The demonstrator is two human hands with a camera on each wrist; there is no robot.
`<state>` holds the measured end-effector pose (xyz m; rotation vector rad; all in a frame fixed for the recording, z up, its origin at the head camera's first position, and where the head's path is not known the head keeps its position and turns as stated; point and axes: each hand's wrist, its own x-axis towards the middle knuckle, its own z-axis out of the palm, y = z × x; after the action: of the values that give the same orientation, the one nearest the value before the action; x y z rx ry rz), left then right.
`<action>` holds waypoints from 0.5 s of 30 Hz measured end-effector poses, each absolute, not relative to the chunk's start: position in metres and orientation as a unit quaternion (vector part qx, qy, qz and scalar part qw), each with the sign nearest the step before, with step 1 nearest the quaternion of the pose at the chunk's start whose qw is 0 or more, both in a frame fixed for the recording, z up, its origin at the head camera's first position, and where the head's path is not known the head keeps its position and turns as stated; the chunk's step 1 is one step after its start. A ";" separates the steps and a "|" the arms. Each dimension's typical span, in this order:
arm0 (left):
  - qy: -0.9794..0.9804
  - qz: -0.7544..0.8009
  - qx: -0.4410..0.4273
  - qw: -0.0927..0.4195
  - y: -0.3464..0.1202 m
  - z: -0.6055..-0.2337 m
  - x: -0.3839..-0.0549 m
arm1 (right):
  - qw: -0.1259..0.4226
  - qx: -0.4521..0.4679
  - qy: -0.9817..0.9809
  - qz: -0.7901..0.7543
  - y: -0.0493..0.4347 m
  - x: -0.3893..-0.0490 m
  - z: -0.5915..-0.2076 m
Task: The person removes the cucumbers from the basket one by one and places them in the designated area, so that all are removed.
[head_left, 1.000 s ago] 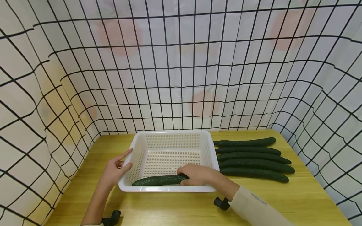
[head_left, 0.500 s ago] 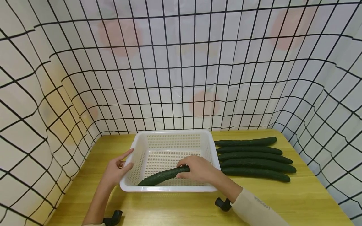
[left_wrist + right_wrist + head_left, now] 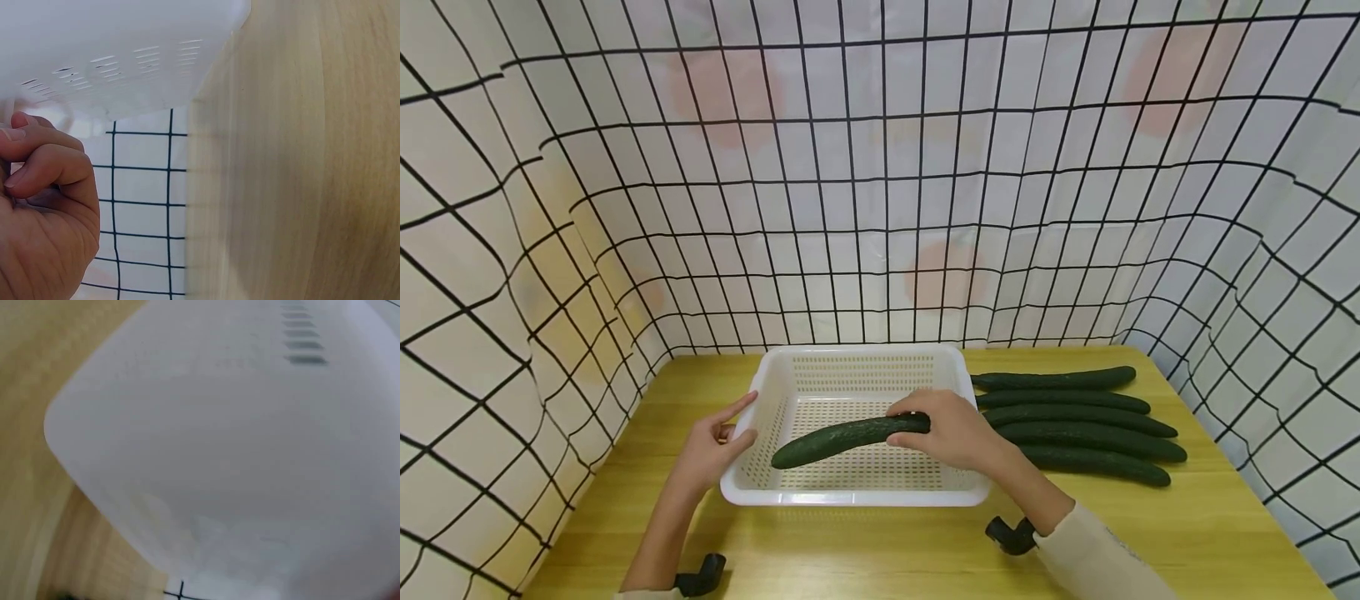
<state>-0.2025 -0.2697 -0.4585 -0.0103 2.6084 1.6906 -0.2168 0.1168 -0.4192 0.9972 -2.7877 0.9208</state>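
A white plastic basket with slotted walls stands in the middle of the wooden table in the head view. My left hand holds its left rim, index finger and thumb at the edge and the other fingers curled. Over the basket, my right hand grips the right end of a dark green cucumber. The cucumber slants, its free left end lower in the view. The right wrist view shows mainly the basket's outer wall; the gripped cucumber is hidden there.
Several more cucumbers lie side by side on the table, right of the basket, partly behind my right arm. A black wire grid backed with pale cloth encloses the back and both sides.
My right hand has raised the cucumber from the basket's front side and moved it back and slightly right. The left hand has stayed at the rim.
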 end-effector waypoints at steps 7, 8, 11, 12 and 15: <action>0.831 0.556 0.000 0.024 -0.270 -0.459 -0.202 | 0.050 0.288 -0.900 0.324 0.151 -0.210 -0.410; 0.829 0.559 0.001 0.024 -0.270 -0.459 -0.202 | 0.052 0.283 -0.899 0.330 0.157 -0.209 -0.409; 0.826 0.563 0.002 0.025 -0.271 -0.459 -0.201 | 0.058 0.271 -0.898 0.341 0.173 -0.208 -0.409; 0.826 0.564 0.002 0.025 -0.271 -0.459 -0.201 | 0.060 0.267 -0.898 0.344 0.179 -0.208 -0.410; 0.827 0.561 0.001 0.028 -0.270 -0.457 -0.201 | 0.067 0.254 -0.898 0.352 0.196 -0.206 -0.412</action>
<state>-0.2014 -0.2702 -0.4574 0.0024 2.5537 1.7333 -0.2056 0.1965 -0.4119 0.7671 -2.7079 1.0602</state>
